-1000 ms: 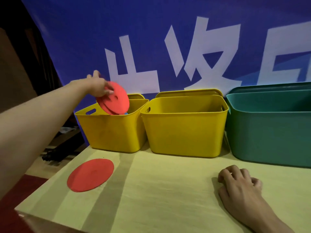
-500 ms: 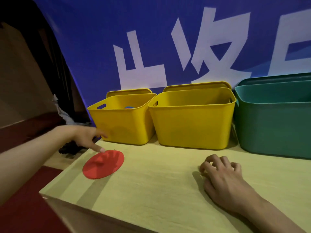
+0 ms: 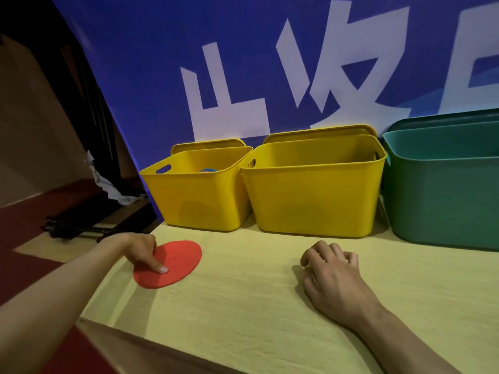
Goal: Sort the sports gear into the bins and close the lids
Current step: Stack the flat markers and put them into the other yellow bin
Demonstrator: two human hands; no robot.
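Observation:
A flat red disc (image 3: pixel 175 261) lies on the pale wooden table (image 3: pixel 243 300) near its left edge. My left hand (image 3: pixel 141 251) rests on the disc's left side, thumb pressed on top, fingers at its rim. My right hand (image 3: pixel 332 276) lies loosely curled on the table at the right, holding nothing. Behind stand a small yellow bin (image 3: pixel 199 195) with a blue and orange item just visible inside, a larger yellow bin (image 3: pixel 316 195) and a green bin (image 3: pixel 442 190). All three are open, each lid propped behind its bin.
A blue banner (image 3: pixel 162 63) with white characters hangs right behind the bins. Left of the table the floor drops away, with dark gear (image 3: pixel 70 225) and a white cloth (image 3: pixel 108 184) lying there. The table's front edge is close to me.
My left hand let the first red disc go into the small yellow bin, came down to the table and now presses on the second disc. My right hand stayed put.

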